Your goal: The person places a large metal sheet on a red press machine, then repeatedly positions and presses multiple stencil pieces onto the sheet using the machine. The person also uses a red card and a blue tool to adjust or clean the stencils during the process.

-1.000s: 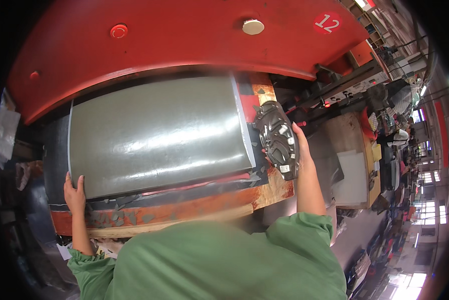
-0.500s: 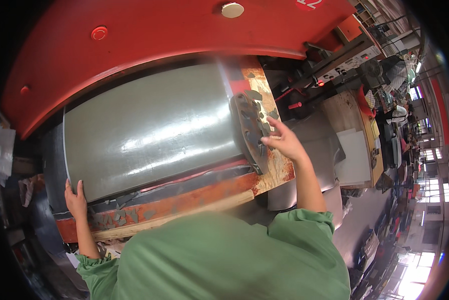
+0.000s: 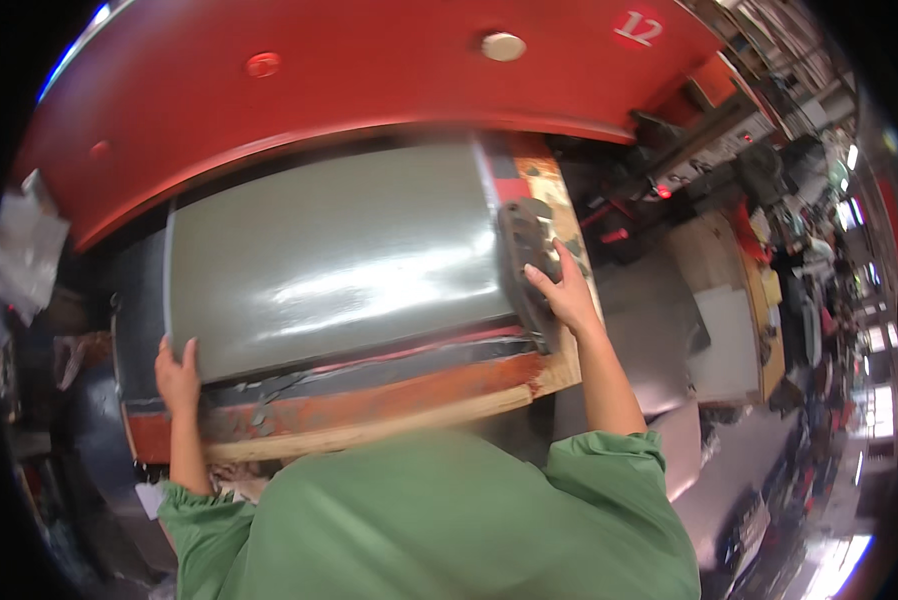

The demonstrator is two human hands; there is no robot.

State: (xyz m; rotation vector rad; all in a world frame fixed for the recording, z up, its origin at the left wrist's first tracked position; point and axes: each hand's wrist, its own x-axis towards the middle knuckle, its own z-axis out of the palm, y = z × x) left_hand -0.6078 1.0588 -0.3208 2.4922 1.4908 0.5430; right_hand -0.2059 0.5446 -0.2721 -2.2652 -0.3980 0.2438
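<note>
A large glossy grey-green sheet (image 3: 339,220) lies flat on the bed under the red machine. At its near left corner is my left hand (image 3: 177,378), thumb and fingers apart, the fingertips at the sheet's edge. Along the sheet's right end lies a long dark cutting die (image 3: 522,262) with holes and curved edges. My right hand (image 3: 567,295) is at the die's right side, with thumb and forefinger spread and the thumb over the die. Blur hides whether the thumb presses on it. The other right fingers are partly hidden.
The red machine body (image 3: 389,70) overhangs the far side, bearing a pale round knob (image 3: 503,46). Grey scraps (image 3: 264,412) lie on the worn orange front strip (image 3: 399,392). A wooden table with white sheets (image 3: 724,340) stands at right. Plastic wrapping (image 3: 29,245) hangs at left.
The view has shifted, so the bed sits lower and further right in it. My right thumb has come over the die. My left hand stays by the sheet's corner.
</note>
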